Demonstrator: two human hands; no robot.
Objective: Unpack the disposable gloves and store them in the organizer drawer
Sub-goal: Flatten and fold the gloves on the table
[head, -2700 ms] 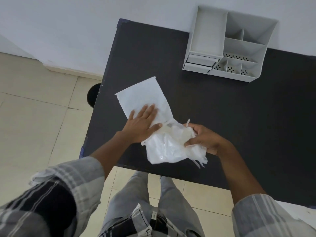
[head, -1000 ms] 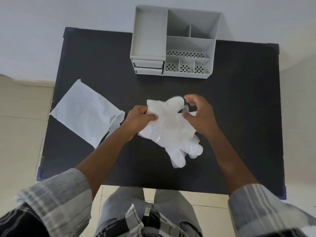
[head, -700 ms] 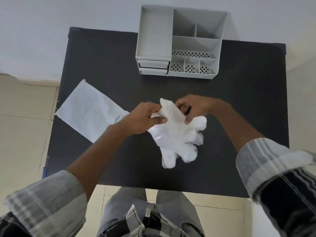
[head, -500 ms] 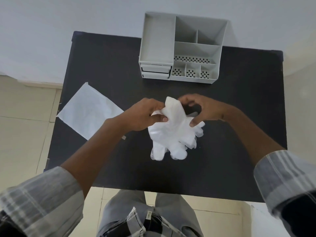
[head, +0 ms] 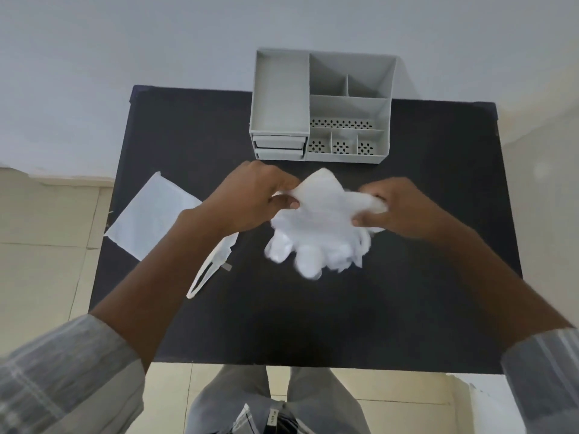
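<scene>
A bunch of thin, translucent white disposable gloves [head: 316, 227] hangs above the middle of the black table [head: 423, 277], fingers pointing down toward me. My left hand [head: 253, 198] pinches its left upper edge and my right hand [head: 398, 208] grips its right edge. The grey organizer [head: 322, 108] stands at the table's far edge against the wall. Its two small drawers [head: 279, 147] at the lower left front are shut. The empty white packaging bag [head: 153, 214] lies flat at the table's left edge.
A torn-off strip of packaging [head: 210, 267] lies on the table beside my left forearm. The organizer's open compartments are empty. A pale wall runs behind the table, with tiled floor to both sides and my legs below the near edge.
The gloves were pulled out of the bag, and the bag was left at the left edge. Both hands have lifted the bunch slightly toward the organizer and spread apart, stretching it sideways.
</scene>
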